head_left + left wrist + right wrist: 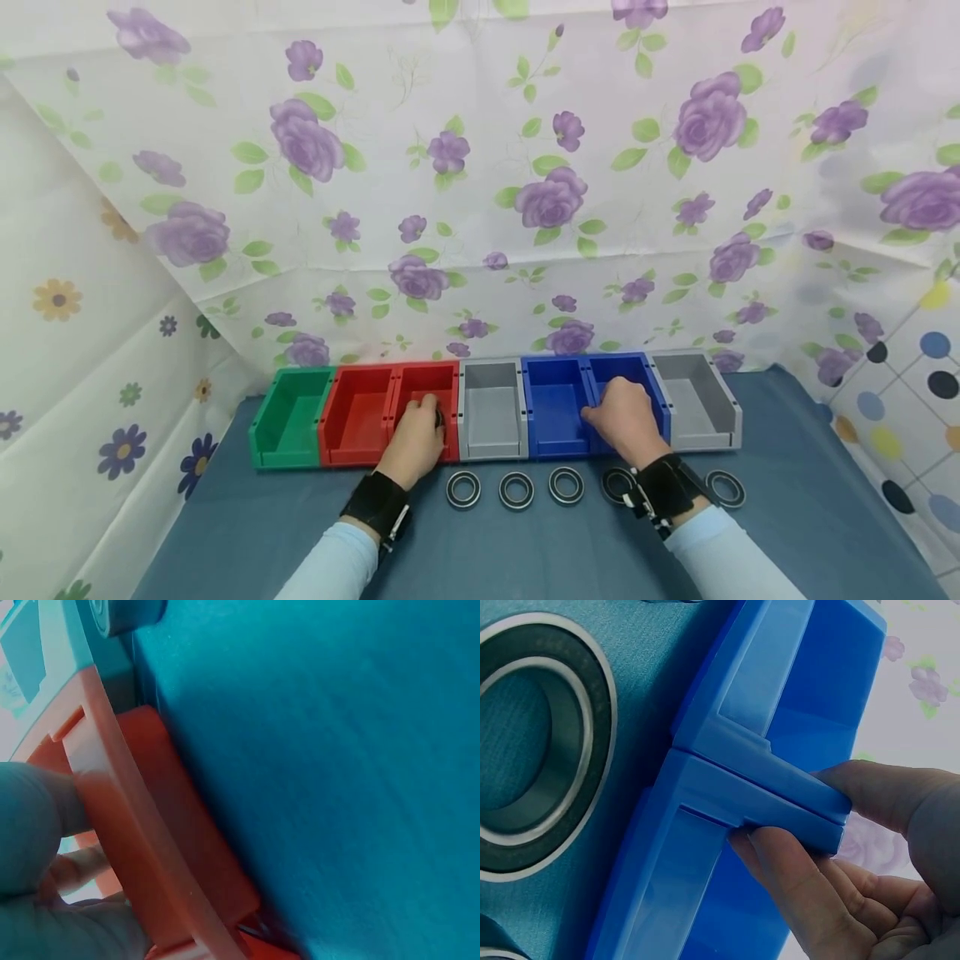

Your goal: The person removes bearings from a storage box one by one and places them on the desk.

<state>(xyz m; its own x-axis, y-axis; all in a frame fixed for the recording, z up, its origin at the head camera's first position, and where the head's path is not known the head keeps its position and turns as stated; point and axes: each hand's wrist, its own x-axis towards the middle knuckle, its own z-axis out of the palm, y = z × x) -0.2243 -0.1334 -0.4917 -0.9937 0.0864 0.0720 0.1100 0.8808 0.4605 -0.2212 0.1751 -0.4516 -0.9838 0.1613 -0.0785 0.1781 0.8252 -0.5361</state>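
In the head view my left hand (411, 443) reaches into the right-hand red bin (452, 448) and grips a bearing (438, 417), mostly hidden by the fingers. The left wrist view shows the fingers behind the front wall of the red bin (169, 855); the bearing is out of sight there. My right hand (626, 421) is over the two blue bins. Its thumb and fingers pinch their adjoining side walls (780, 791), thumb on one side and fingertips on the other, plain in the right wrist view.
Several bearings (517, 491) lie in a row on the blue cloth (525, 554) before the bins; one is partly under the right wrist. A green bin (288, 458), another red bin (352, 456) and two grey bins (493, 450) complete the row. A flowered sheet (480, 208) hangs behind.
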